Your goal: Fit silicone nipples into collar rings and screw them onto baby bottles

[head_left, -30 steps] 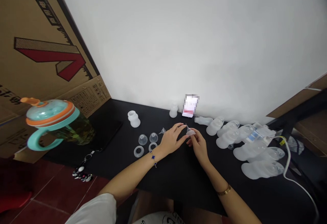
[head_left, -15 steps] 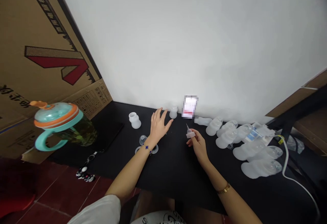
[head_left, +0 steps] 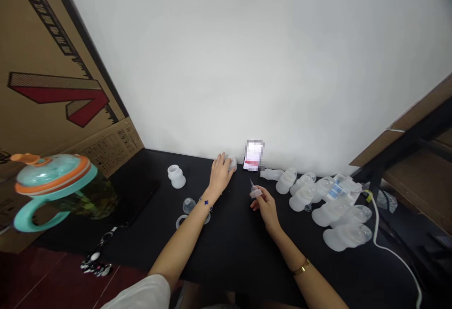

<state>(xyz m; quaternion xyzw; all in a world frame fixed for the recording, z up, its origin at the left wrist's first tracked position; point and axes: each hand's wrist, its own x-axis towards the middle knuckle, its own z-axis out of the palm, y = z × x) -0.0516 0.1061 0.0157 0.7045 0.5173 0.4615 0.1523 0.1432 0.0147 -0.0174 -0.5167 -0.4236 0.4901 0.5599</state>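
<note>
My left hand (head_left: 219,175) has its fingers curled around a small frosted white bottle body (head_left: 232,163) by the wall, partly hidden by the hand. In my right hand (head_left: 266,208), fingers pinch a translucent bottle nipple (head_left: 254,192), its collar low and a thin pointed tip standing up. Left of my left hand stands another open frosted bottle body (head_left: 176,177). Close to my left forearm lie a clear dome cap (head_left: 189,205) and a ring (head_left: 181,221); another ring is partly covered by the wrist.
Several assembled frosted bottles (head_left: 331,211) lie on the black table at right, near a white cable (head_left: 376,233). A phone (head_left: 253,154) leans on the wall. At left are a teal-handled tea jug (head_left: 56,182), a keychain (head_left: 96,263) and a large cardboard box (head_left: 116,144).
My left hand has moved forward and its fingers have closed around the bottle body by the wall. My right hand still holds the nipple. The view has shifted slightly to the right.
</note>
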